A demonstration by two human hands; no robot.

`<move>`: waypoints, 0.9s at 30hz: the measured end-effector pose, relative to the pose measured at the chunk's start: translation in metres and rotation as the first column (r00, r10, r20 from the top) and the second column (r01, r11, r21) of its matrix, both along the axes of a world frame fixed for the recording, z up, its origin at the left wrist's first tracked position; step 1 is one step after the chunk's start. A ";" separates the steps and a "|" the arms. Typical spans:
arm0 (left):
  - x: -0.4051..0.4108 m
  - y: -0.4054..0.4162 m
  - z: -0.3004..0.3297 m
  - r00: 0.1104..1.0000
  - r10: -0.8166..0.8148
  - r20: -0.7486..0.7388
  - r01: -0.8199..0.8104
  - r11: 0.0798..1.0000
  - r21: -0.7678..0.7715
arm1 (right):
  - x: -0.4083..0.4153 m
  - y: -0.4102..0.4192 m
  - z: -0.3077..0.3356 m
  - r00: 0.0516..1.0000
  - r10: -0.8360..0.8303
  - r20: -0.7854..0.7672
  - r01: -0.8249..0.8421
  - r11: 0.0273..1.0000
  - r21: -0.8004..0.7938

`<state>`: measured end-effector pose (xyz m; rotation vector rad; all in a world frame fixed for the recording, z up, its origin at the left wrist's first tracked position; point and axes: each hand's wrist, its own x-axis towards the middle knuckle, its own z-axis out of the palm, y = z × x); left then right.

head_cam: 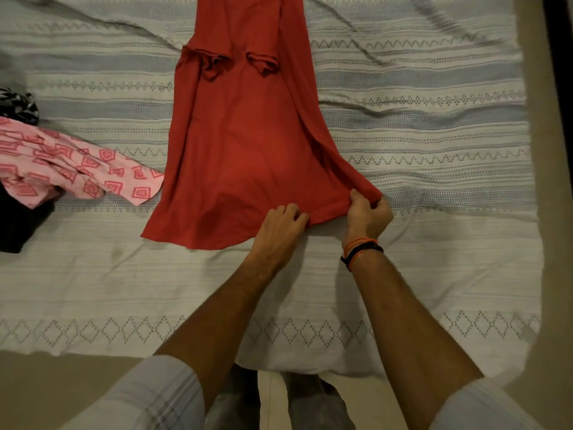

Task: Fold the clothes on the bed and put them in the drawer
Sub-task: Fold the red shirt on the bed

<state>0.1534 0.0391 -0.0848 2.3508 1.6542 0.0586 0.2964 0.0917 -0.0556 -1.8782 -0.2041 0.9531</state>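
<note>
Bedspread [434,274] margin around red dress [245,144]

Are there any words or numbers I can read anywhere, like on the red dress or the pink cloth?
No words, numbers or brand signs show here.
Red dress: plain, nothing written on it.
Pink cloth: only diamond shapes, no letters.
Bedsheet: only zigzag and diamond stitching.
Wrist bands: nothing to read on them.
</note>
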 end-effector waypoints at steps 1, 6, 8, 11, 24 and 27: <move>-0.002 -0.002 0.000 1.000 -0.002 -0.015 0.002 1.000 -0.022 | -0.001 -0.001 -0.002 1.000 -0.003 0.028 0.004 0.999 -0.033; -0.017 -0.009 -0.002 0.963 0.177 0.205 -0.109 0.946 -0.306 | 0.001 -0.006 -0.010 0.997 0.015 0.072 -0.004 0.989 -0.151; -0.018 -0.007 -0.001 0.839 0.367 0.403 -0.207 0.899 -0.386 | -0.006 -0.010 -0.007 0.976 0.085 0.201 -0.072 0.995 -0.075; -0.010 0.007 0.012 0.376 0.760 0.530 -0.421 0.650 -0.633 | -0.025 -0.021 -0.001 0.811 0.324 0.486 -0.399 0.915 0.057; -0.021 0.066 0.025 -0.129 0.959 0.252 -0.202 0.224 -0.953 | -0.049 -0.036 -0.013 0.149 0.764 0.627 -0.853 0.420 -0.310; -0.021 0.085 0.028 -0.120 0.947 0.298 -0.254 0.261 -0.931 | -0.048 -0.032 -0.008 0.199 0.769 0.607 -0.857 0.438 -0.273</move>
